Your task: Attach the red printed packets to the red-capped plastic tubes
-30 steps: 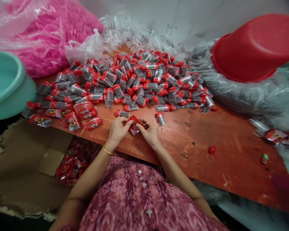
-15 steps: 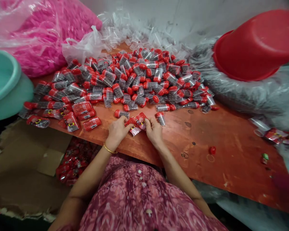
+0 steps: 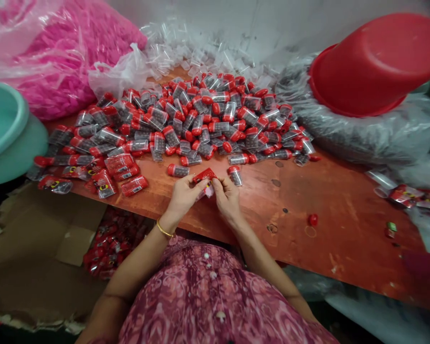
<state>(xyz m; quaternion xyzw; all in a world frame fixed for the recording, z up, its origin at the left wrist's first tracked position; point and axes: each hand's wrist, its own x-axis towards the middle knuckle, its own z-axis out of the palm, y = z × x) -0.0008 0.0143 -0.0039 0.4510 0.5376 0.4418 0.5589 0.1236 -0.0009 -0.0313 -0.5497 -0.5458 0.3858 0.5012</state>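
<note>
Both my hands meet at the near edge of a reddish wooden table (image 3: 344,224). My left hand (image 3: 182,196) and my right hand (image 3: 227,197) pinch a small red printed wrapper (image 3: 205,177) between their fingertips. Just beyond them lie two loose clear tubes with red caps, one tube (image 3: 177,170) to the left and another tube (image 3: 234,175) to the right. Behind spreads a big pile of the same red-capped tubes (image 3: 200,122). Several wrapped red packets (image 3: 123,174) lie at the pile's left front.
A teal basin (image 3: 7,134) stands at the left, a pink-filled plastic bag (image 3: 57,57) behind it. A red basin (image 3: 376,62) rests tipped on a clear bag at the right. Empty clear tubes (image 3: 200,48) heap at the back. Cardboard (image 3: 39,258) and packets lie below the table.
My hands have turned and folded the red wrapper closer together; it now shows smaller between the fingertips. The view has shifted slightly.
</note>
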